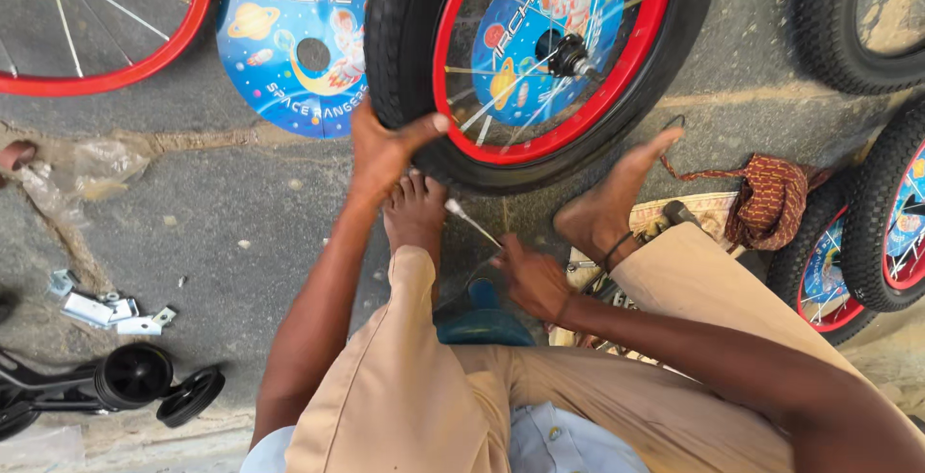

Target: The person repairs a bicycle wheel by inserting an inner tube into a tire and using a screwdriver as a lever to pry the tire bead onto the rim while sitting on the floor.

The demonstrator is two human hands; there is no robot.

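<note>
Black rubber and a red rim make the bicycle wheel (pixel 540 59) that stands on its edge on the grey stone floor (pixel 241 232), in front of the seated person; behind its spokes sits a blue disc with space pictures (pixel 540 30), and the hub (pixel 567 54) shows in the middle. The left hand (pixel 383 150) is closed on the lower left part of the tyre, with the thumb lying over the tread and the fingers behind it; just below this hand the left foot (pixel 416 211) rests against the tyre, and the right foot (pixel 609 201) touches the tyre further right. The right hand (pixel 532 278) is lower, between the two feet; its fingers are pinched together on a thin metal spoke-like rod (pixel 470 222), which points up and left toward the tyre; I cannot tell if its tip touches the wheel.

On the floor to the left lies a second blue disc (pixel 294 44), loose and flat, beside another red rim (pixel 106 20); lower left are small metal brackets (pixel 106 309) and black small training wheels (pixel 159 386). On the right a red patterned cloth bag (pixel 771 201) lies near more wheels with black tyres (pixel 882 223).
</note>
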